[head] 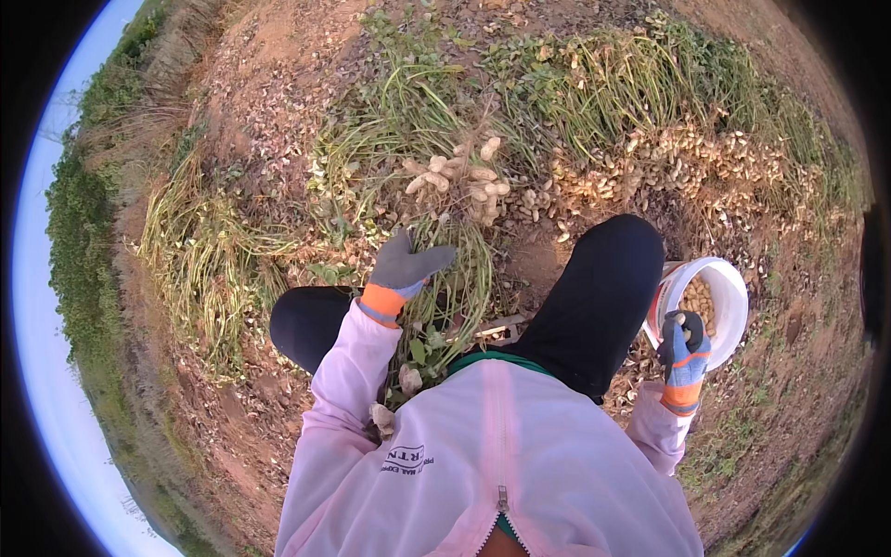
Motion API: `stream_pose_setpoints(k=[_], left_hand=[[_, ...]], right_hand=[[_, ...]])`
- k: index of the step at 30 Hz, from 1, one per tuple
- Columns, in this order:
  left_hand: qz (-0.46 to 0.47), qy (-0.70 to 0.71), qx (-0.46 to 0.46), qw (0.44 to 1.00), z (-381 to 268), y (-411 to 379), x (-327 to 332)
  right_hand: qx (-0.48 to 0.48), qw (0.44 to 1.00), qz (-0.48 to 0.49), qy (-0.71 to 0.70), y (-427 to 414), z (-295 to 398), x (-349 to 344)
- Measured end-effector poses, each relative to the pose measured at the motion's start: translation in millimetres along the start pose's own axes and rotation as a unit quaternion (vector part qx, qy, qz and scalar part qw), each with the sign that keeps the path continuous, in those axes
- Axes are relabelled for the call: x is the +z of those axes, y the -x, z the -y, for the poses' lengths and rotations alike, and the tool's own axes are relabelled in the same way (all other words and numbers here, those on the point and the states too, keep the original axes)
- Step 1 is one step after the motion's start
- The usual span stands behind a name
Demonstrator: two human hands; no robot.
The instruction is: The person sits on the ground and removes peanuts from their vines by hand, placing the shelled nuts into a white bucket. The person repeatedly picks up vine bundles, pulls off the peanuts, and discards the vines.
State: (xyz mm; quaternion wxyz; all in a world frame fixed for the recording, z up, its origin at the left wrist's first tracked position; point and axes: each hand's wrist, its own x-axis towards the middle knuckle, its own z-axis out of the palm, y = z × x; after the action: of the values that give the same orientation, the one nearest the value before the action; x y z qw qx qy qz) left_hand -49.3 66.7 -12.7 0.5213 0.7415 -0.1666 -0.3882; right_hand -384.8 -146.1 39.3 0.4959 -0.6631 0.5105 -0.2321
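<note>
My left hand (407,268), in a grey-palmed work glove with an orange and blue cuff, is shut on the leafy stems of a peanut plant (468,278). The thumb lies across the stems; the other fingers are partly hidden. Beyond that hand, the plant's root end bears a cluster of peanut pods (456,174). On my right, my right hand (686,355), gloved alike, is at the near rim of a white plastic bucket (731,313). Its fingers are curled around what look like peanut pods (680,318). Loose peanuts (698,299) lie inside the bucket.
A long row of pulled peanut plants (626,83) lies ahead, with many pods (668,163) facing me. Another heap of stems (209,257) is at left. My bent knees (605,278) flank the held plant. Dry leaves cover the reddish soil (278,56).
</note>
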Motion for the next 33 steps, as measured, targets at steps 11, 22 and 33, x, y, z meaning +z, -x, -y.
stream_pose_setpoints(k=[11, 22, 33], left_hand=[[0.148, 0.106, -0.086, 0.98, -47, 12, 21], [-0.118, -0.486, 0.117, 0.858, -92, 52, -26], [0.109, -0.005, -0.109, 0.988, -59, 1, -1]], right_hand=[[-0.055, 0.972, 0.102, -0.202, -32, -4, 27], [-0.162, 0.924, 0.337, -0.082, 0, -3, 216], [-0.282, 0.899, 0.315, 0.116, 40, 83, 219]])
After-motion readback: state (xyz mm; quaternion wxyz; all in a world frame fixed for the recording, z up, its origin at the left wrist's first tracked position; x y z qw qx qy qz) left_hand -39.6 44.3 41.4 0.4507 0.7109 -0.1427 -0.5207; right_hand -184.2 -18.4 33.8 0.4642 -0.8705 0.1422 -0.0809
